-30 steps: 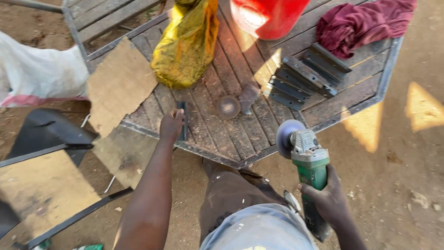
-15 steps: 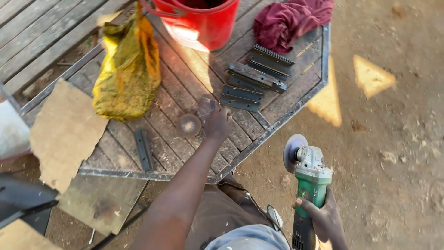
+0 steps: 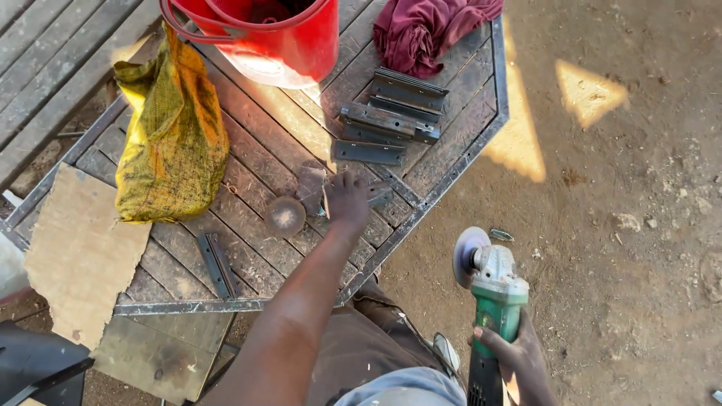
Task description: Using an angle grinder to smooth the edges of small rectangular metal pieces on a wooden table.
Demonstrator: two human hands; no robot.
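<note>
Outdoor setting, bare dirt ground point(image 3: 639, 248) scattered with small stones, filling the 3 o'clock side. Slatted table point(image 3: 459, 162) with metal frame across 12 o'clock, angled corner toward 2 o'clock. Hard sunlight; bright patches on ground at 2 o'clock. Second slatted surface point(image 3: 45, 53) at 10 o'clock.

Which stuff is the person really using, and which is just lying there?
Using:
right hand holds green angle grinder
left hand touches small metal pieces

Lying there:
red bucket
yellow sack
maroon cloth
cardboard
</note>
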